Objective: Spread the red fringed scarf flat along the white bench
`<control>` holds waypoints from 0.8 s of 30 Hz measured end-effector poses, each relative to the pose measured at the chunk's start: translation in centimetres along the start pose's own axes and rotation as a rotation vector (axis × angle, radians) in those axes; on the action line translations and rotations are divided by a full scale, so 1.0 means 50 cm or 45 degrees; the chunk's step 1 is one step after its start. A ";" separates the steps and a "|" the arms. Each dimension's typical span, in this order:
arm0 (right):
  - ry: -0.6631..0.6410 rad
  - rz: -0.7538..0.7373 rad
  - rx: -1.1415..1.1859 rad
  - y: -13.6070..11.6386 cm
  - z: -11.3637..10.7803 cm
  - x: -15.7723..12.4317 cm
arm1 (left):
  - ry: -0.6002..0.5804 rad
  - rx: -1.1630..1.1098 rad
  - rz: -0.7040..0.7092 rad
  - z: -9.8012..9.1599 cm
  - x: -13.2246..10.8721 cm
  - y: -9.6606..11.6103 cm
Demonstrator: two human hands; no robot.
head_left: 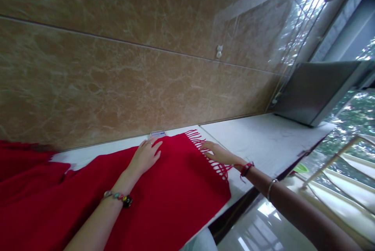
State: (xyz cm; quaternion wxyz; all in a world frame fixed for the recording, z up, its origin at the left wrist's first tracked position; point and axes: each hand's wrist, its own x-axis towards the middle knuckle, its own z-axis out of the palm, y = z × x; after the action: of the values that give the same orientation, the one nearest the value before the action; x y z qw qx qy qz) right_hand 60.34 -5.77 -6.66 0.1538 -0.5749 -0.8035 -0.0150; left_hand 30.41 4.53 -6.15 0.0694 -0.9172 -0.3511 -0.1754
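Observation:
A red scarf [175, 188] lies over the white counter [246, 137], its knotted fringe [215, 163] along the right end. My left hand [146, 153] rests on the cloth near the back edge, with thumb and fingers spread. Over the fringe is my right hand [215, 152], fingers stretched out and loosely bent, thumb apart. Its fingertips are at the strands; no strand is plainly gripped. To the left, the scarf runs on in loose folds. A phone-like flat object [158, 134] sits behind my left hand, partly covered by it.
A brown marbled tile wall [131, 79] rises right behind the counter. At the far right end stands a grey box-shaped appliance [316, 91] by the window. Below on the right are a pale rack [342, 169], a green bowl [301, 168] and the shiny floor [254, 227].

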 end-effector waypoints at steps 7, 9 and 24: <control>-0.202 0.071 -0.171 0.025 0.002 -0.033 | -0.427 -0.303 0.470 0.011 -0.026 0.179; -0.191 0.143 -0.208 0.067 -0.012 -0.048 | -0.518 -0.287 0.478 0.022 -0.038 0.182; 0.006 0.012 0.018 -0.027 0.024 -0.101 | -0.487 -0.288 0.434 0.028 -0.041 0.168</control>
State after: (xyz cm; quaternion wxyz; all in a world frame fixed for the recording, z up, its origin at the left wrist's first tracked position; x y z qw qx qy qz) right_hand 60.28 -10.64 -8.94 0.1600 -0.5776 -0.8004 -0.0099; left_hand 34.96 -2.63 -8.25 -0.0724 -0.9813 -0.1768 -0.0230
